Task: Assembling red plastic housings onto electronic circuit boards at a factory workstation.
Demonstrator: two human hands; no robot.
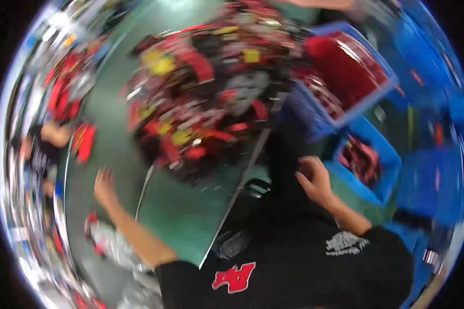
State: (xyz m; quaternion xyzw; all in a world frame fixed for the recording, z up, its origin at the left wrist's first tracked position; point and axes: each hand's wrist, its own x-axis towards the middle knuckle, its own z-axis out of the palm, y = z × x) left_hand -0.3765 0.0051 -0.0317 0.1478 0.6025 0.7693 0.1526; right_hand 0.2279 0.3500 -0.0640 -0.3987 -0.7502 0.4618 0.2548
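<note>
My left hand (104, 186) is over the green table (183, 213), left of a large heap of red, black and yellow pieces (196, 103). Motion smears its fingers; nothing is visible in it. My right hand (316, 179) hangs by my dark-clothed lap, left of a blue crate (389, 177) with dark red and pink pieces inside. Its fingers bend loosely with the thumb apart, and no object shows between them. The heap is too blurred for me to name its pieces.
A larger blue crate (340, 121) with red contents stands right of the heap. Clear plastic-wrapped goods (116, 244) lie at the lower left. Another person (44, 147) is at the far left near a red item (85, 141); someone's forearm (319, 4) shows at the top.
</note>
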